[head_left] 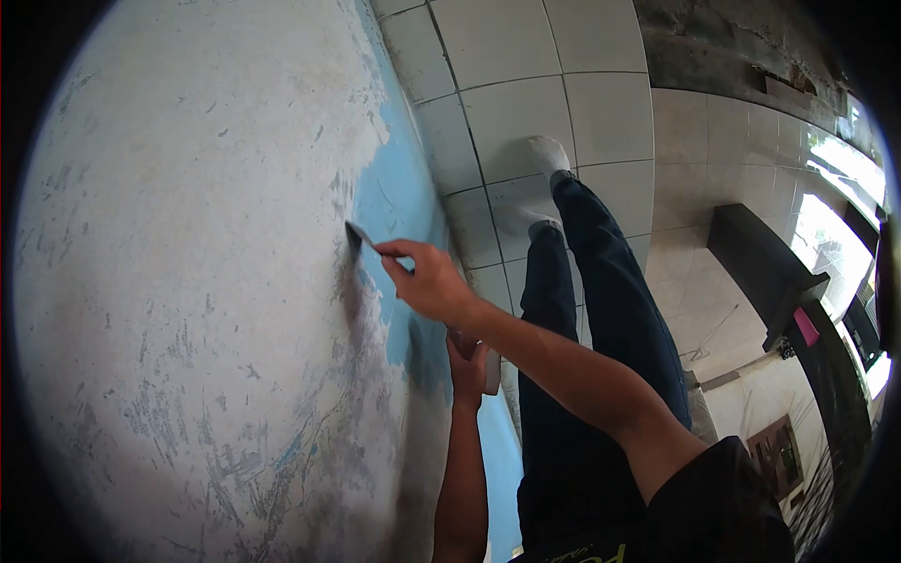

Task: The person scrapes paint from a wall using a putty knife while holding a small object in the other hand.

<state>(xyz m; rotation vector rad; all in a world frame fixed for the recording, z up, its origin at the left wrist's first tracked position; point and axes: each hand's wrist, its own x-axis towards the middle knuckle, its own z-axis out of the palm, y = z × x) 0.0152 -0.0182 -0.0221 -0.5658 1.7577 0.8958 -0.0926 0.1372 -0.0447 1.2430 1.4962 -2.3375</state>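
Observation:
My right hand (pixel 427 280) pinches the thin handle of a small dark-bladed scraper (pixel 355 236). The blade touches the wall (pixel 188 235), where the whitish, scuffed layer meets a light blue patch (pixel 389 197). Lower down, partly behind my right wrist, my left hand (pixel 466 368) is wrapped round a greyish object (pixel 493 372). Most of that object is hidden, so its kind cannot be told. A dark shadow falls on the wall below the scraper.
Pale floor tiles (pixel 521 113) run beside the wall, with my two feet (pixel 549 155) in light socks or shoes on them. Over to the right are a dark bench-like frame (pixel 765 272), a pink item (pixel 806 327) and bright openings.

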